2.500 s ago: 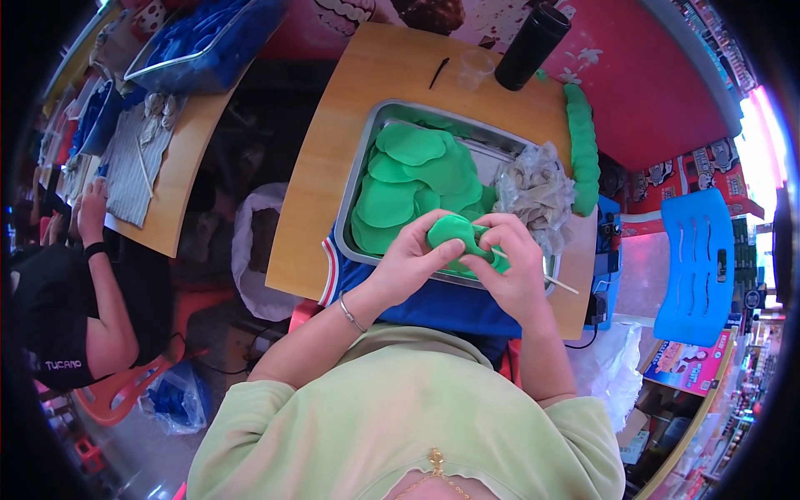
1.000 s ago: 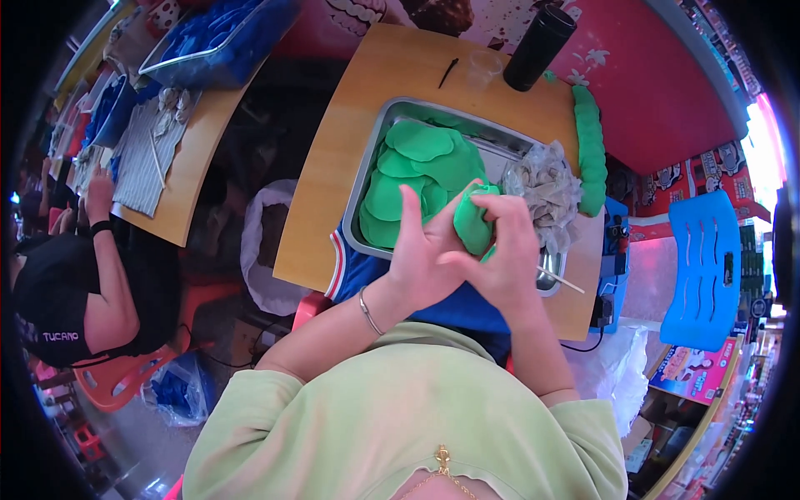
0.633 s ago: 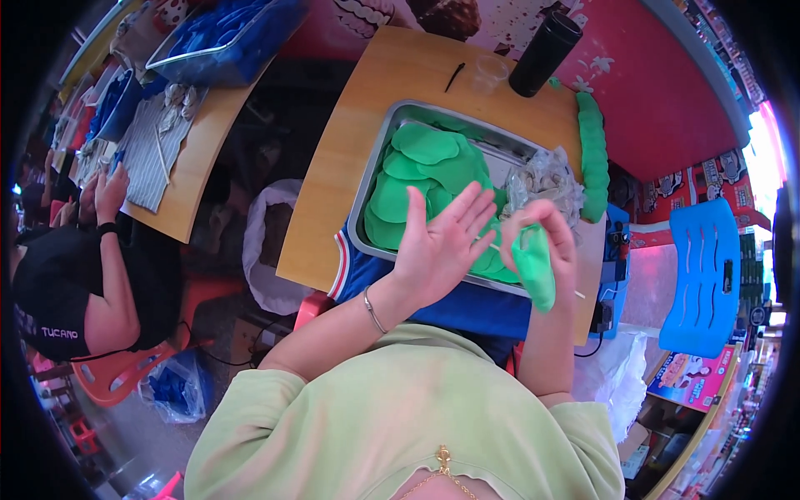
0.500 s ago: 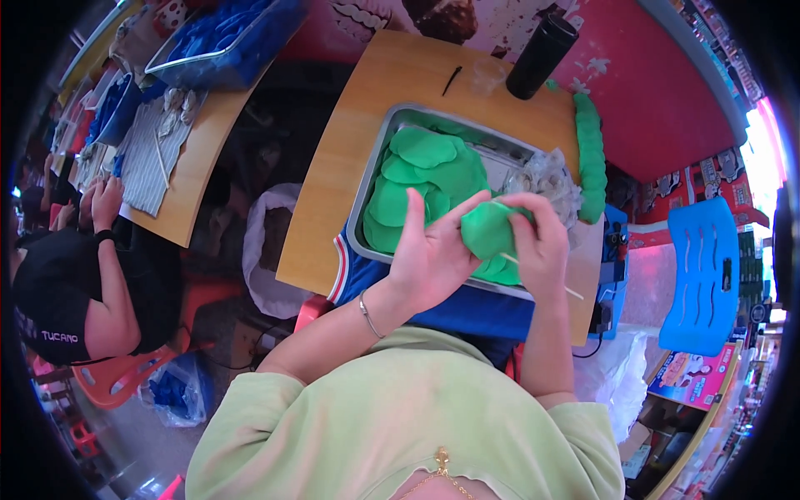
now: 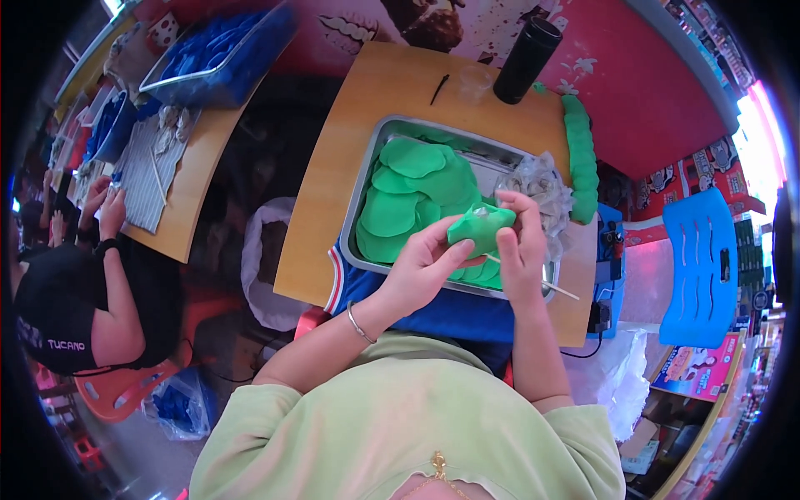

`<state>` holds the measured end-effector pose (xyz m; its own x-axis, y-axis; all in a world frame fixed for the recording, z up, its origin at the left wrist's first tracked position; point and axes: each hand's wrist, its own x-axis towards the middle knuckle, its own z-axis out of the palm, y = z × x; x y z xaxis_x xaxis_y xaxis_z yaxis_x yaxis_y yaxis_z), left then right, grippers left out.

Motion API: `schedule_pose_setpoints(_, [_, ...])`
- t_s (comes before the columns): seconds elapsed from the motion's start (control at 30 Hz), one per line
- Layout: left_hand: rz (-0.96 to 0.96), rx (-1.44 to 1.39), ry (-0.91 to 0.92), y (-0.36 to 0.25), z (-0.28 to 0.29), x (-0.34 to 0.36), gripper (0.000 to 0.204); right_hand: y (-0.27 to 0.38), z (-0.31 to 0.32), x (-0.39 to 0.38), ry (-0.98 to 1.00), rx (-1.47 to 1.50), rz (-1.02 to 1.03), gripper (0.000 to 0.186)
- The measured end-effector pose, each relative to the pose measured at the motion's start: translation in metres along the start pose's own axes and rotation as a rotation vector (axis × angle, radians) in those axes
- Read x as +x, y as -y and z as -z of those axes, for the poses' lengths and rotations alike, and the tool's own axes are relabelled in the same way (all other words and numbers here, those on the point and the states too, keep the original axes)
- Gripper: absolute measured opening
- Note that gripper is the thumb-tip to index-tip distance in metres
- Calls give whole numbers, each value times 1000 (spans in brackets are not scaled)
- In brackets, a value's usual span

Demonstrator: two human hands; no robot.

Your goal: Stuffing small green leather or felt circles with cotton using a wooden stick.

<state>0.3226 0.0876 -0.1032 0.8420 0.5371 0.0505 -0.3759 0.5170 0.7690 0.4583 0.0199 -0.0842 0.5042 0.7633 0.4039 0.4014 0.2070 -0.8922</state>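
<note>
Between my hands is a thin green sheet [image 5: 481, 232], folded up, with a small pale grey bit showing on its top. My left hand [image 5: 427, 265] pinches its left side, thumb in front. At its right end the fingers of my right hand [image 5: 523, 242] touch the edge. A thin pale stick [image 5: 563, 291] passes through my right hand, jutting out on both sides. Just beyond my hands lies a metal tray [image 5: 364, 171], where several flat round green sheets [image 5: 412, 187] overlap. Crumpled whitish pieces [image 5: 540, 187] heap up at the tray's right end.
A lumpy green roll [image 5: 582, 158] lies along the table's right side, near a black tumbler [image 5: 527, 62]. A blue plastic chair [image 5: 700, 271] stands at right. On the left, another person [image 5: 92, 308] works at a table with a bin of blue pieces [image 5: 221, 58].
My left hand has turned from open palm with thumb raised to pinching the green sheet. The sheet is tilted, showing the pale bit. My right hand's fingers have shifted to its right end.
</note>
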Motion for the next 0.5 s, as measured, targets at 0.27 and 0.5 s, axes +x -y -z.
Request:
schedule_pose_setpoints(0.27, [-56,151,-101,-4,-5,2,24,-7,1,-10,-27,-70,-60,19])
schedule_pose_setpoints(0.5, [-401,849,-174,-13,-15,10,20,-20,-5,-14,3,594,-322,45])
